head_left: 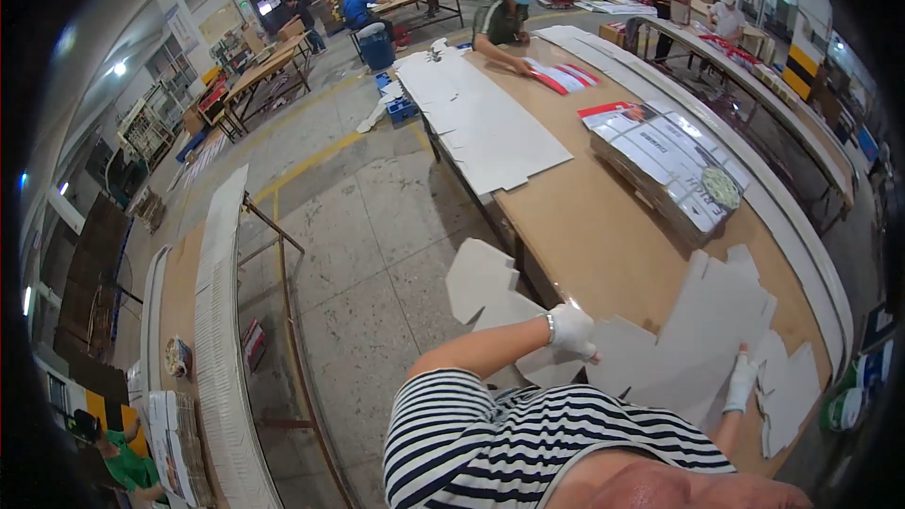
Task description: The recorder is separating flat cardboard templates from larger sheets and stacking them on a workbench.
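Note:
A large die-cut cardboard sheet [693,325], pale grey side up, spreads over the near end of the brown worktable [603,245] in front of me. My left hand [572,332], in a white glove with bare fingertips, is closed on the sheet's left part by the table edge. Farther right, my right hand [743,382], gloved likewise, grips the sheet near its right side; the fingers beneath are hidden. Left of my left hand, a pale cardboard flap [485,287] juts past the table edge over the floor. Another cut cardboard piece [790,391] lies beside my right hand.
A stack of printed cartons [669,165] stands mid-table, with flat pale cardboard [481,118] at its far left. Across the table a co-worker [509,14] handles a red-and-white printed sheet [563,75]. A second long table [222,273] stands at left, across the concrete floor [353,254].

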Demonstrator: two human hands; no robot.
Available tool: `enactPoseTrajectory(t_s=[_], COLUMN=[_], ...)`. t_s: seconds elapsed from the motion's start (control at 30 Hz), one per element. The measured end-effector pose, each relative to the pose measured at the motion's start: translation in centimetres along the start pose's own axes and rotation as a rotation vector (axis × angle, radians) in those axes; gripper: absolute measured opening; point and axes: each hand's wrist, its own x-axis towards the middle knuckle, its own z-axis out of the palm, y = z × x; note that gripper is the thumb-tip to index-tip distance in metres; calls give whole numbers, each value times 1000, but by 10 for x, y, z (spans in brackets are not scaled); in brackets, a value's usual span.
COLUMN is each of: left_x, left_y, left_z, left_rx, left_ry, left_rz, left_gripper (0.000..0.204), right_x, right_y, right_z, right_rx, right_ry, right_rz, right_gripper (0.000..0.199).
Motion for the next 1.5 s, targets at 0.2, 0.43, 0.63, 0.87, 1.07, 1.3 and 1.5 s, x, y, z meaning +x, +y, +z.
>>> enactPoseTrajectory(t_s=[0.2,0.43,0.63,0.87,1.07,1.3,1.5], left_x=[-73,-115,-126,-133,-136,-140,-83], left_y=[-80,-153,-224,-305,-393,-537,-614], left_z=[-32,-34,-47,-80,-99,-164,-226], left_rx=[-32,-178,-203,-229,-280,-180,14], left_ry=[-11,48,37,106,66,27,-16], left_rz=[-190,-359,-551,-703,-763,-589,-243], left_gripper=[74,79,78,83,84,84,80], right_x=[-13,4,25,46,41,16,-4], right_y=[-98,-187,-248,-351,-404,-450,-423], right_z=[116,223,343,457,543,614,590], right_rx=[45,22,-4,-55,-158,-14,-118], right_ry=[-228,-316,-537,-662,-655,-532,-336], right_rz=[42,-54,-61,-96,-79,1,279], right_gripper=[56,65,70,79,75,76,80])
